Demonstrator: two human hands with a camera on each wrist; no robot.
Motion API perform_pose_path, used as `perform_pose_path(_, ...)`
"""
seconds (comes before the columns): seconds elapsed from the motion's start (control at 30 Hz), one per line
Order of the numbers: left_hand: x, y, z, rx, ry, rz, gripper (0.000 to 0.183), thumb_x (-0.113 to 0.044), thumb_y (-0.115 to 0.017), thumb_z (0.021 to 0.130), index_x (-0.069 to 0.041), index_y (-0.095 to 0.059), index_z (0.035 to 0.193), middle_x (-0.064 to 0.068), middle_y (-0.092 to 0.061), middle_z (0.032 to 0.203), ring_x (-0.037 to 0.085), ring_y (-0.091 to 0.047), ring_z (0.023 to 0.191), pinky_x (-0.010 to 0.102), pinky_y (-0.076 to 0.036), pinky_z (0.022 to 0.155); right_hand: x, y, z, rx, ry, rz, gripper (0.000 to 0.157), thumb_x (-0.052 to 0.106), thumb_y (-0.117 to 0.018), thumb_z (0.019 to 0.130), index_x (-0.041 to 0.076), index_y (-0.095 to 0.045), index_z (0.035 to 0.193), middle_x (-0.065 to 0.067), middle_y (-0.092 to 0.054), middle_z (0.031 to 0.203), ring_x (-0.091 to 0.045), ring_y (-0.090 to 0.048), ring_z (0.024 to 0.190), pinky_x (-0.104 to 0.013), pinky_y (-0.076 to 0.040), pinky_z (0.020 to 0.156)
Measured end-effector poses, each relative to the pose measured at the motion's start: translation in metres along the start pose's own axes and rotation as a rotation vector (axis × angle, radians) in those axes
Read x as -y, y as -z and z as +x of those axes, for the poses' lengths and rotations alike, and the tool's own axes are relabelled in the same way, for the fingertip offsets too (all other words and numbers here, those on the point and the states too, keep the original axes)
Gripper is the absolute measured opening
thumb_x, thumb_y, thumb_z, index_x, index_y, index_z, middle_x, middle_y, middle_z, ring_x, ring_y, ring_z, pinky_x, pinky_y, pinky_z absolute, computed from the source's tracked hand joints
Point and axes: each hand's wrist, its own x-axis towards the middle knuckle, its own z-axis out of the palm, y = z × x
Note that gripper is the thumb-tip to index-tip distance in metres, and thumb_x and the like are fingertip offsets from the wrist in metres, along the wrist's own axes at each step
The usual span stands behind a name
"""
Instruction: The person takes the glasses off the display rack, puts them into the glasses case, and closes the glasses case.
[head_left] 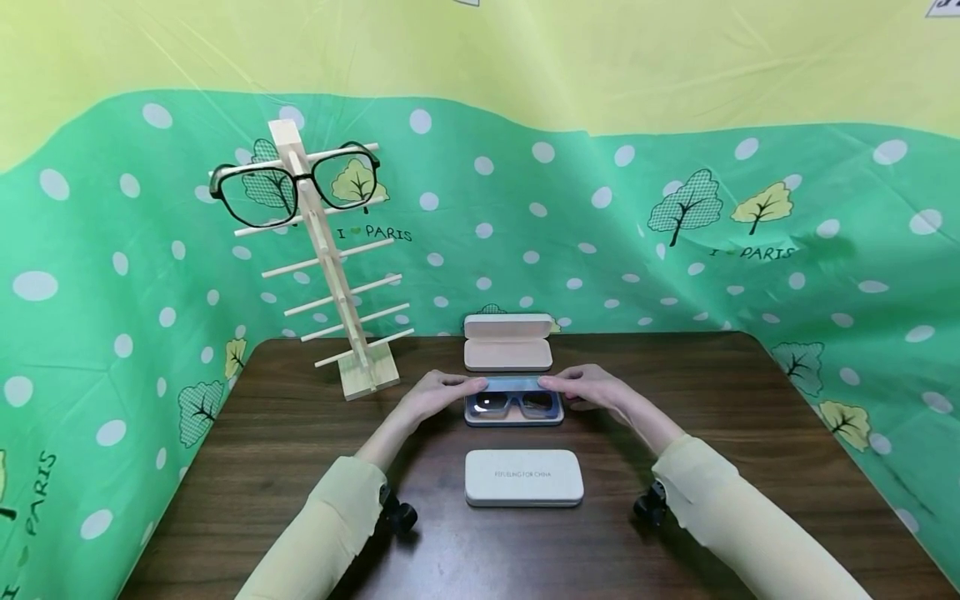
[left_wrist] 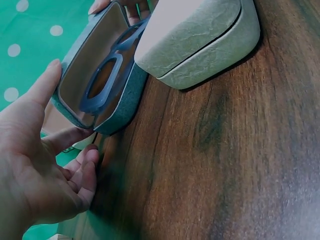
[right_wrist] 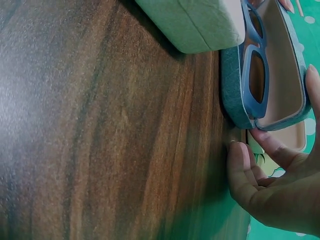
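Note:
A blue glasses case (head_left: 513, 384) stands with its lid raised near the middle of the table. Blue-framed sunglasses (head_left: 537, 406) lie inside it, lenses facing the near side. At the case's left end my left hand (head_left: 437, 394) holds the lid, thumb on its edge and a finger by the hinge corner. The right hand (head_left: 596, 388) grips the other end in the same way. Both wrist views show the thumb and a finger touching the case (left_wrist: 120, 111), with the remaining fingers curled below. A shut white glasses case (head_left: 523, 478) with small lettering lies nearer me.
Behind the blue case, an open white case (head_left: 507, 355) has its lid up. To the left a wooden glasses rack (head_left: 330, 258) with several pegs carries black-framed glasses (head_left: 258, 225) near its top. A green patterned cloth (head_left: 585, 217) hangs around the brown table (head_left: 247, 467).

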Motion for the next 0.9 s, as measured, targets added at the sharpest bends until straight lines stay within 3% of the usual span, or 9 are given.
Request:
perform_pose_path(0.2,0.002,0.0,0.0,-0.002,-0.012,0.011,0.07,-0.071,-0.072,0.082,-0.019,-0.074,0.128,0.005,-0.066,0.142,0.023,-0.056,0.138,0.048,-0.042,0.118,-0.003,-0.001,0.001,-0.007,0.005,0.012,0.08,0.063,-0.072,0.087,0.002,-0.061,0.138,-0.021,-0.059,0.141,-0.032,-0.06,0.127,-0.044,-0.055,0.105)
perform_pose_path(0.37,0.005,-0.001,0.003,-0.015,-0.054,0.072,0.077,-0.073,-0.071,0.082,-0.016,-0.071,0.132,0.005,-0.069,0.136,0.019,-0.061,0.127,0.044,-0.048,0.109,-0.005,-0.001,0.003,-0.009,0.023,0.015,0.075,0.059,-0.076,0.086,0.002,-0.064,0.134,-0.018,-0.061,0.135,-0.029,-0.061,0.122,-0.043,-0.056,0.102)
perform_pose_path(0.63,0.006,-0.003,0.0,-0.059,0.0,0.141,0.089,-0.077,-0.069,0.08,-0.013,-0.063,0.142,0.013,-0.049,0.156,0.026,-0.046,0.142,0.048,-0.041,0.117,-0.009,-0.001,0.004,-0.02,0.056,0.007,0.073,0.058,-0.077,0.086,0.003,-0.065,0.132,-0.016,-0.064,0.129,-0.025,-0.062,0.115,-0.04,-0.058,0.098)
perform_pose_path(0.9,0.007,-0.004,-0.002,-0.087,-0.01,0.162,0.087,-0.076,-0.07,0.079,-0.015,-0.065,0.14,0.011,-0.056,0.146,0.022,-0.05,0.132,0.045,-0.044,0.11,-0.011,-0.003,0.003,-0.026,0.093,0.013,0.071,0.057,-0.077,0.086,0.004,-0.065,0.131,-0.013,-0.066,0.124,-0.022,-0.063,0.11,-0.038,-0.059,0.095)
